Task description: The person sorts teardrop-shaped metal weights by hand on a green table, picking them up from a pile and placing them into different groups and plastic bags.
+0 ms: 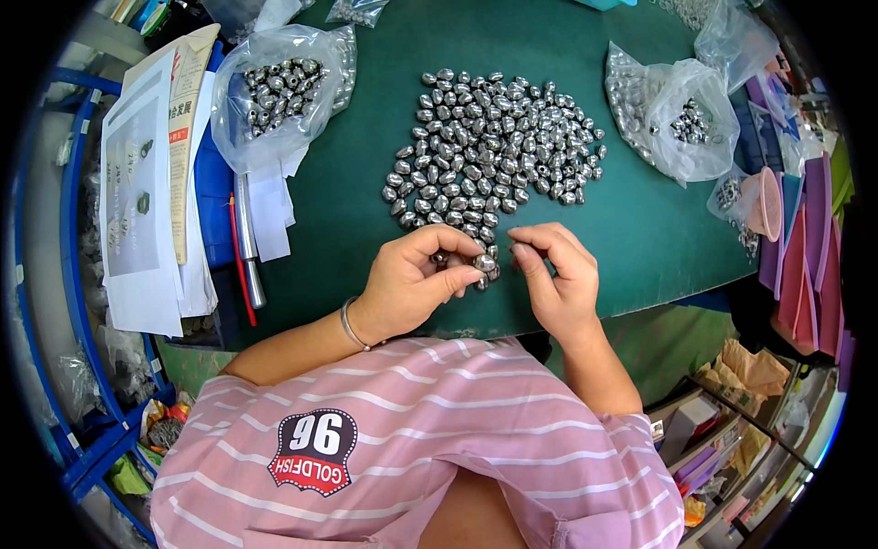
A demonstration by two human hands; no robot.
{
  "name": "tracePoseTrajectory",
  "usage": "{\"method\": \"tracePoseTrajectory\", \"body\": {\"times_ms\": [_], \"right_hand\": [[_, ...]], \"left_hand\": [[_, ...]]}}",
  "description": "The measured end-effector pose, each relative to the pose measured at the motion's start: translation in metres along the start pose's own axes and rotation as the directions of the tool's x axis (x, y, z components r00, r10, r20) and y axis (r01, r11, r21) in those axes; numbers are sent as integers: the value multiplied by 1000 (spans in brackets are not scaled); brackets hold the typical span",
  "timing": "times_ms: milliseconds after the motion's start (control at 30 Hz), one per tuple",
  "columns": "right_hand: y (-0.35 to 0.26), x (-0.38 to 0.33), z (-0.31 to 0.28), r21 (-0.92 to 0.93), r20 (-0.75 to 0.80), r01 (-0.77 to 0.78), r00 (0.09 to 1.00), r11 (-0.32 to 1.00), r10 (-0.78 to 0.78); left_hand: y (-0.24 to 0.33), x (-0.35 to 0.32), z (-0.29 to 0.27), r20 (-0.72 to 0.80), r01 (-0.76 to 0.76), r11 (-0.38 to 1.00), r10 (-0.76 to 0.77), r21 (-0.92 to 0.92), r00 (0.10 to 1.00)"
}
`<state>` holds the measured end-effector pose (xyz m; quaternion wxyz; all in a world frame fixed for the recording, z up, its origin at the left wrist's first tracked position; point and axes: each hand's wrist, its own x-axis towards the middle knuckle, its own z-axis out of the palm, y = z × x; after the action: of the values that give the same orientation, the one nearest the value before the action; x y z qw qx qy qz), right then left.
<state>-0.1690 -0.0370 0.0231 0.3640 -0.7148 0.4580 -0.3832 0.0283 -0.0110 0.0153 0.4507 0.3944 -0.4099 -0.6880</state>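
Near the front edge of the table, my left hand (413,277) is closed, with a shiny, faceted metal bead (485,263) pinched between thumb and index finger. A few more beads sit under and beside those fingertips. Just to the right, my right hand (560,274) has its thumb and index finger brought together in a pinch; whatever is between them is too small to make out. Beyond both hands spreads a wide pile of similar silver-grey beads (494,137), its near end reaching my left fingers.
An open plastic bag of beads (283,91) stands at the far left, another bag (681,119) at the right. Papers (146,201), a red pencil (240,256) and a silver rod-like tool (247,242) line the green table's (347,201) left side. Coloured bins (805,247) stand right.
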Motion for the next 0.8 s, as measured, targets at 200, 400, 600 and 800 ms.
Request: {"method": "tracePoseTrajectory", "body": {"times_ms": [200,400,600,800], "right_hand": [[10,-2,9,-272,109,21,994,962,9],[6,2,9,-277,156,-11,986,961,57],[2,-2,9,-115,107,-137,983,984,149],[15,-4,15,-186,65,59,997,981,-47]], "left_hand": [[2,5,-6,12,91,870,-97,-485,995],[-2,3,-8,-68,150,912,-190,-383,979],[-3,3,-7,-95,209,963,-227,-171,969],[-6,3,0,-76,92,969,-76,231,994]]}}
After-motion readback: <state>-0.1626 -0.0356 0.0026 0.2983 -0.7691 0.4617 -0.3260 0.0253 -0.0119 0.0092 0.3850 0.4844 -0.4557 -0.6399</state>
